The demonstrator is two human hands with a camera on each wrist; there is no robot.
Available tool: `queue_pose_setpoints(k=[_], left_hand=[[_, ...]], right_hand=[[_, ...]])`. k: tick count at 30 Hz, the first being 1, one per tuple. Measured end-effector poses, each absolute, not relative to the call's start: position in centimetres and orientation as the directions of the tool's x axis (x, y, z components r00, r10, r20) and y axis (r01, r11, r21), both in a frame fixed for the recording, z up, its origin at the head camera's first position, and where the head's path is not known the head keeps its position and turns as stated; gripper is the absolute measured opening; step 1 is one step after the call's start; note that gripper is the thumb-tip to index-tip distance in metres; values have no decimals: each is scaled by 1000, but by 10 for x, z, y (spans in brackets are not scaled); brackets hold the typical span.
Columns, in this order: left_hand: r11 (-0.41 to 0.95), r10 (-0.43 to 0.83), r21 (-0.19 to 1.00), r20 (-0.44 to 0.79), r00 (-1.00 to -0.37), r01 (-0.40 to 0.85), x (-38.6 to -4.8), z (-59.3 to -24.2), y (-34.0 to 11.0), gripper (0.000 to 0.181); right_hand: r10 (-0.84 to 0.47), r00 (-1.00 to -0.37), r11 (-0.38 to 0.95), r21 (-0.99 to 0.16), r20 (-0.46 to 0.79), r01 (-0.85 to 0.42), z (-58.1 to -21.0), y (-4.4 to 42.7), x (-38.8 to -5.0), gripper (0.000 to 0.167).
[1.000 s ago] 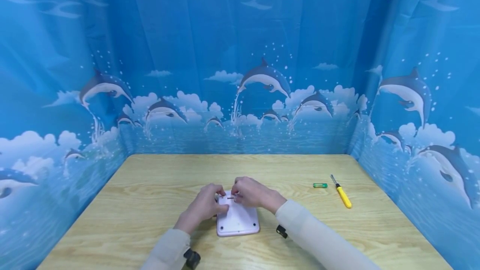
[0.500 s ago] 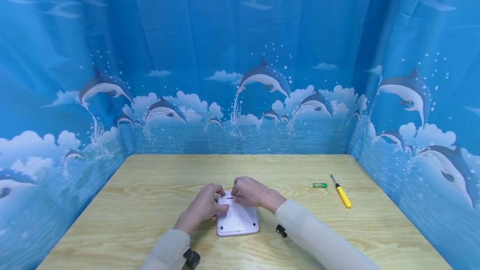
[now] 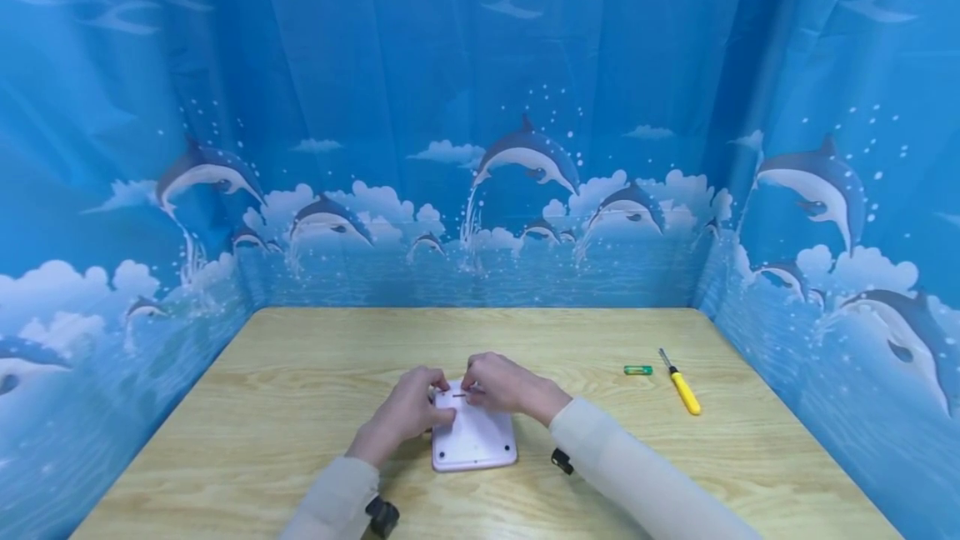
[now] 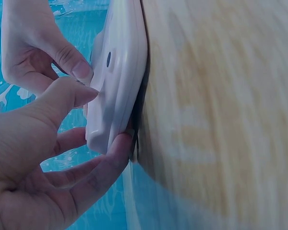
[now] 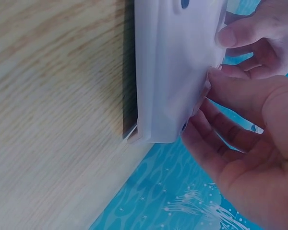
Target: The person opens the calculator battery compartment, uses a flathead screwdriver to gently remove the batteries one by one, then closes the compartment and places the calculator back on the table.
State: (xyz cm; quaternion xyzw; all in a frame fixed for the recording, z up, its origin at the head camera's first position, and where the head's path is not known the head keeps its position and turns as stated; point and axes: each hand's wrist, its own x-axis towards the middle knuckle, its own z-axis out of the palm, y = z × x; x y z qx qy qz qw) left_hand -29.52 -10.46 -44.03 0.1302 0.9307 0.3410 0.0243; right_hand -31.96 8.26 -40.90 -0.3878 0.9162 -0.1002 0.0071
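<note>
A flat, off-white plastic device (image 3: pixel 474 440) lies on the wooden table with dark round feet or screw heads on its upward face and a dark slot near its far edge. My left hand (image 3: pixel 408 407) grips its far left side, thumb on top and fingers around the edge, as the left wrist view shows. At the far edge, beside the slot, my right hand (image 3: pixel 502 383) holds on with thumb and fingers bent. Seen from the right wrist, the right thumb and fingertips meet at the device's rim (image 5: pixel 201 98); what exactly lies between them is partly hidden.
To the right on the table (image 3: pixel 300 390) lie a green battery (image 3: pixel 638 370) and a yellow-handled screwdriver (image 3: pixel 685 392), its metal tip pointing away. A blue dolphin-print curtain (image 3: pixel 480 148) encloses the back and both sides.
</note>
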Motion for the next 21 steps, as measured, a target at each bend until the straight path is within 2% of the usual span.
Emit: queue_pose_setpoints(k=[21], left_hand=[[739,269,627,57,-961,244,-295,-438,-105,25]], right_hand=[[-714,-689,665,-190,122,-723,-414,82,-324,10]])
